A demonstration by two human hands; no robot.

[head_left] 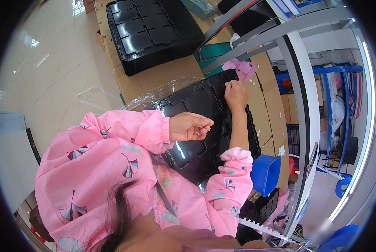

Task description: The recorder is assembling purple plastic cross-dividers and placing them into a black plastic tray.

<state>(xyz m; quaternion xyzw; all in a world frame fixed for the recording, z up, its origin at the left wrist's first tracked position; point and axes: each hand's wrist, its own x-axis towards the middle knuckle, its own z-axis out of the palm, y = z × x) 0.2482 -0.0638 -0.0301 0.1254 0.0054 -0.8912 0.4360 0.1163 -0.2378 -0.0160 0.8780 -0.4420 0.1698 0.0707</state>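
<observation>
A black molded plastic tray (202, 98) with shallow compartments lies in front of me on cardboard. Above its middle is my left hand (192, 126), thumb and fingertips pinched together; whatever is between them is too small to make out. My right hand (237, 95) is closed, low over the tray's far right part. A small whitish piece (227, 84) shows by its thumb side; I cannot tell if the fingers grip it. Both forearms wear pink patterned sleeves.
A stack of black trays (154, 31) stands at the far left on the cardboard-covered table (162, 82). Clear plastic film (167, 90) and pink scraps (241, 68) lie beyond my tray. A blue bin (266, 174) and a metal frame post (299, 84) are on the right.
</observation>
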